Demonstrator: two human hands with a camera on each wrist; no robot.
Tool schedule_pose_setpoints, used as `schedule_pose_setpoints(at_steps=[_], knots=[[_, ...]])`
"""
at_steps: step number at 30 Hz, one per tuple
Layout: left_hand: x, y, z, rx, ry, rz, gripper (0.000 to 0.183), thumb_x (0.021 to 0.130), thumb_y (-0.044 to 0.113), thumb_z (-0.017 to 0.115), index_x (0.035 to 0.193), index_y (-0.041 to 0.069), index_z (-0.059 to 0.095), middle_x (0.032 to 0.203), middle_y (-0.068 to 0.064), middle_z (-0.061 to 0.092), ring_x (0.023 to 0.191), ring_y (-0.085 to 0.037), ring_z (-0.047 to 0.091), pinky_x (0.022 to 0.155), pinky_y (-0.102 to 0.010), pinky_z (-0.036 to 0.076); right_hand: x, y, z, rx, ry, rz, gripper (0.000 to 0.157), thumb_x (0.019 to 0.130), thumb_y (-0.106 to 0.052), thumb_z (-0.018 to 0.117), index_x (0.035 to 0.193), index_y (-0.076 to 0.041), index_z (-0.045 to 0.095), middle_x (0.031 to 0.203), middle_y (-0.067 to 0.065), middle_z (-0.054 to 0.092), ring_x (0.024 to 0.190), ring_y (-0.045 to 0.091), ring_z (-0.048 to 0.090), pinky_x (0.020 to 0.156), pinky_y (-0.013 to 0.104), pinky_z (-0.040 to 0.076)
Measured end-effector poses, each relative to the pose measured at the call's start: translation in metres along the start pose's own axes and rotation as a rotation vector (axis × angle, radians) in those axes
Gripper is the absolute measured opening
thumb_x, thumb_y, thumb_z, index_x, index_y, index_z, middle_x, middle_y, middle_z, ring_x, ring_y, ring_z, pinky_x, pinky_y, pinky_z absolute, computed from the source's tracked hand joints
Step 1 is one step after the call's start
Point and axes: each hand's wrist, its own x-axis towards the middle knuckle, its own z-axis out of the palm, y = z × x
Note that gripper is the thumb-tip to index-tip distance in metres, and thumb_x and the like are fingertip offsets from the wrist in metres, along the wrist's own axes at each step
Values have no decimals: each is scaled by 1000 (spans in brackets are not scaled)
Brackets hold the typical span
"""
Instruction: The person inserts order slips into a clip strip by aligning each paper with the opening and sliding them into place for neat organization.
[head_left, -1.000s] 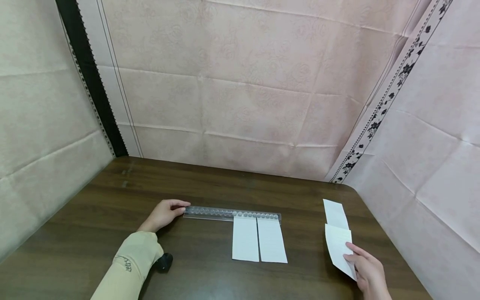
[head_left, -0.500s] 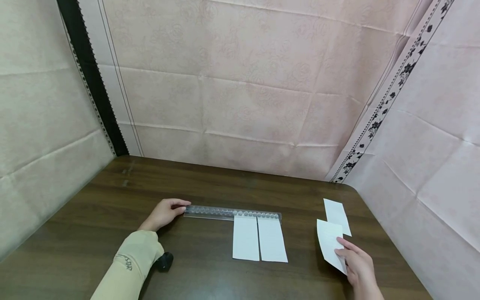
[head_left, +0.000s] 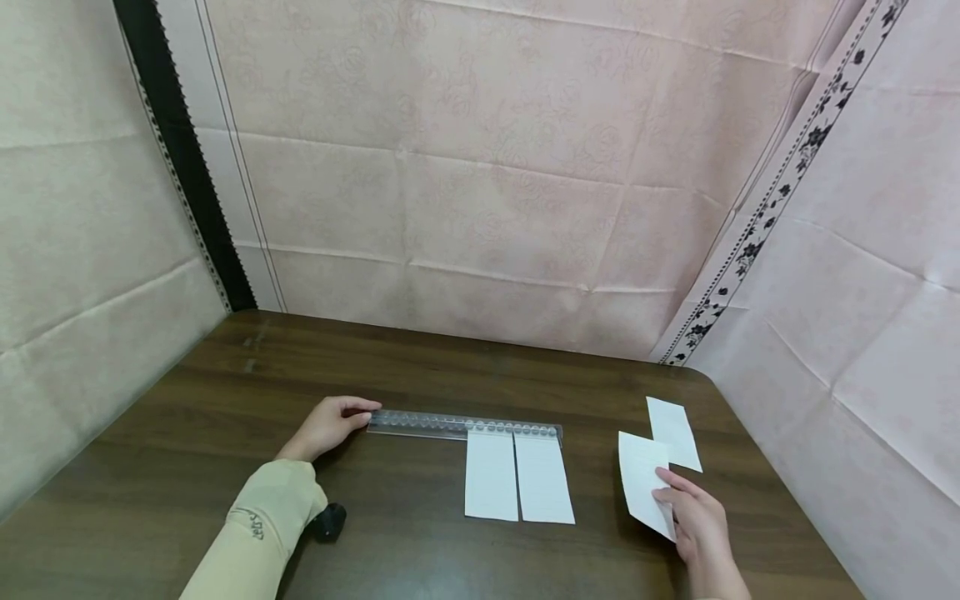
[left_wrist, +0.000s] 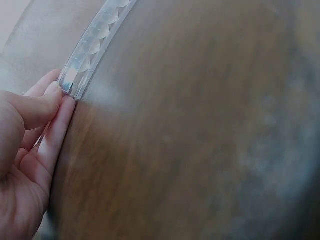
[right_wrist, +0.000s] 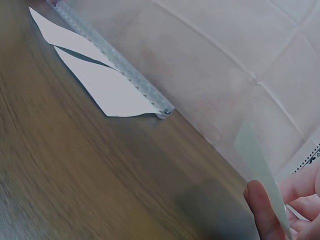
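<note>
On the table lies a clear plastic ticket rail (head_left: 427, 425) with a row of round beads inside. My left hand (head_left: 330, 427) pinches its left end between thumb and fingers, also seen up close in the left wrist view. Two white paper slips, a left one (head_left: 491, 477) and a right one (head_left: 543, 482), sit side by side with their top edges at the rail's right half. My right hand (head_left: 699, 517) pinches another white paper slip (head_left: 643, 477) by its right edge, tilted above the table. In the right wrist view this slip (right_wrist: 257, 157) shows nearly edge-on.
One more white slip (head_left: 675, 432) lies at the right side of the brown wooden table (head_left: 405, 542), partly behind the held one. Pale patterned cloth (head_left: 510, 208) walls the table at the back and both sides. A black wrist device (head_left: 328, 525) sits at the left sleeve.
My right hand has carried its slip leftward, off the slip lying at the right, which now shows more. The left hand and the rail have stayed in place.
</note>
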Motion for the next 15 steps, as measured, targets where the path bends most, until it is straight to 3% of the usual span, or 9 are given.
schedule_pose_setpoints(at_steps=[4,10,15], knots=[[0,0,-1,6,2,13,23,92,11,59,112,9,69,116,-13,62,113,-34,52,93,-50,40,-1,-1,5,8,-12,0,32,80,1,63,85,-30,73,147,22,25,114,19,36,77,20,38],[-1,1,0,9,2,13,22,91,11,60,112,9,69,115,-13,63,112,-33,52,93,-51,40,-3,-2,11,19,-7,-7,28,79,0,65,83,-27,73,136,19,42,79,4,54,68,21,48],[0,0,-1,9,1,13,23,91,11,60,112,10,69,116,-13,62,113,-33,52,94,-50,40,-5,-3,16,36,-23,-13,26,80,-1,64,90,-23,73,139,23,37,77,2,54,68,21,48]])
